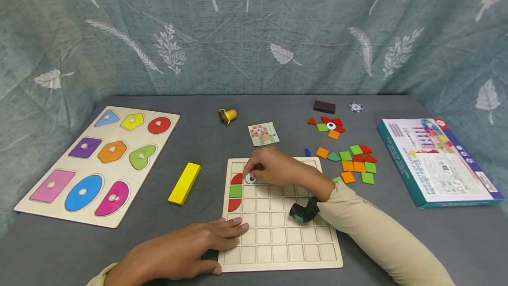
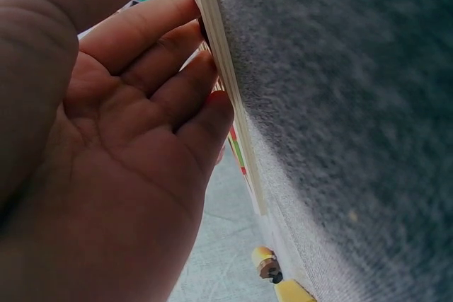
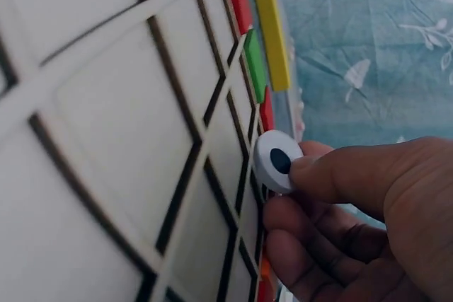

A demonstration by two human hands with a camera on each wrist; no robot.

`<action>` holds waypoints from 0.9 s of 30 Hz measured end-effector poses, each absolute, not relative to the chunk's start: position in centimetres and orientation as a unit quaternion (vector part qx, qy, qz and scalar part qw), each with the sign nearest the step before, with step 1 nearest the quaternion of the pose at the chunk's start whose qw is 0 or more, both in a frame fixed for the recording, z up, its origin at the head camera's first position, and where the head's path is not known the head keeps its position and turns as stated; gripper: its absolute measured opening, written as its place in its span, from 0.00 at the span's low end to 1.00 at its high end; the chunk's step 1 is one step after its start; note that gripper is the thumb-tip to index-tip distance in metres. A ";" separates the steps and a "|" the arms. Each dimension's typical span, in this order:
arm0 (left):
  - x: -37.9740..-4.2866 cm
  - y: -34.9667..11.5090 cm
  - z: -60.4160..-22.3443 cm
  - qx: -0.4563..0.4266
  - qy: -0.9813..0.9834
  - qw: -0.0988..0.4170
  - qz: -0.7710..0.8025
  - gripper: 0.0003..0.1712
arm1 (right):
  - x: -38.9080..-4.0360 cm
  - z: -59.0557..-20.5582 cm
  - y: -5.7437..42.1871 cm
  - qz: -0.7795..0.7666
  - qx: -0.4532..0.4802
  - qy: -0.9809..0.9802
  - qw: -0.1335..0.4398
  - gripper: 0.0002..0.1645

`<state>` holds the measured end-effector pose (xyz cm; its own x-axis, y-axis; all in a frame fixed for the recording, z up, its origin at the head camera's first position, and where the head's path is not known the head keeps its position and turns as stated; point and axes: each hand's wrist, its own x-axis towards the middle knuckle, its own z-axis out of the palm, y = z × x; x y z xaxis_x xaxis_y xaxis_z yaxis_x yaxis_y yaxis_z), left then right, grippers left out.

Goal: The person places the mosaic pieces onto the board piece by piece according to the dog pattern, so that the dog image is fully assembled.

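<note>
My right hand [image 1: 274, 167] pinches a round white eye piece [image 3: 274, 160] with a dark centre between thumb and fingers. It is over the second column near the top of the wooden grid board [image 1: 279, 255]. Left of it, in the first column, a green square [image 1: 236, 191] lies between two red quarter-round pieces, the upper red piece [image 1: 237, 178] and the lower red piece [image 1: 234, 205]. My left hand [image 1: 190, 248] rests with straight fingers on the board's left edge; its palm shows in the left wrist view.
Loose coloured tiles [image 1: 353, 165] lie right of the board. Behind it is a small pattern card [image 1: 263, 134]. A shape puzzle [image 1: 151, 175] and yellow block [image 1: 184, 183] are on the left, a flat box [image 1: 440, 162] on the right. A dark block [image 1: 324, 107] stands at the back.
</note>
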<state>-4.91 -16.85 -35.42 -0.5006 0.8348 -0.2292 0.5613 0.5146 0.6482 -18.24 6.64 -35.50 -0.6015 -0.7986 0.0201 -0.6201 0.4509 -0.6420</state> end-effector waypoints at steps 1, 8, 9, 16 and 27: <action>-4.9 -16.9 -35.4 0.422 0.827 0.269 0.255 0.33 | -18.2 -35.6 6.6 -0.307 -0.422 0.841 0.140 0.09; -5.0 -16.9 -35.4 0.420 0.828 0.271 0.256 0.33 | -18.0 -35.7 6.4 -0.285 -0.434 0.846 0.119 0.07; -5.0 -16.9 -35.4 0.419 0.828 0.271 0.256 0.33 | -18.0 -35.7 6.4 -0.283 -0.437 0.846 0.118 0.07; -5.0 -16.9 -35.4 0.418 0.826 0.272 0.261 0.33 | -18.2 -35.7 6.7 -0.283 -0.438 0.846 0.110 0.08; -4.9 -16.9 -35.3 0.415 0.828 0.275 0.259 0.34 | -19.6 -34.9 10.6 -0.311 -0.384 0.865 0.084 0.08</action>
